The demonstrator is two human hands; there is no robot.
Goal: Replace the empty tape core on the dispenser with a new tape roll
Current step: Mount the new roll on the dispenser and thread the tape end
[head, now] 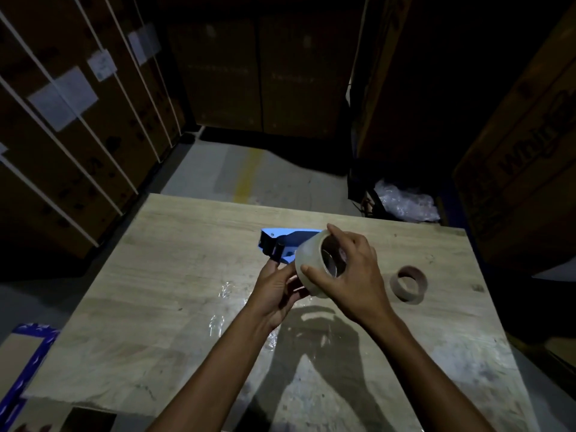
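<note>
Wooden table [174, 275] with empty tape core [408, 283] and blue dispenser [280, 241].

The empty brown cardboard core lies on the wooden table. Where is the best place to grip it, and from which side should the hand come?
Grip the empty brown cardboard core across its thin wall, probably one finger inside the hole and the thumb on the outer face, coming from above. It lies flat on the wooden table with its opening up and free space around it. The right hand is nearer, but it holds the clear tape roll.

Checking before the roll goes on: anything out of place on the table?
Only minor clutter: crinkled clear film lies on the table under the hands, and the empty core sits loose right of the tape roll.
</note>
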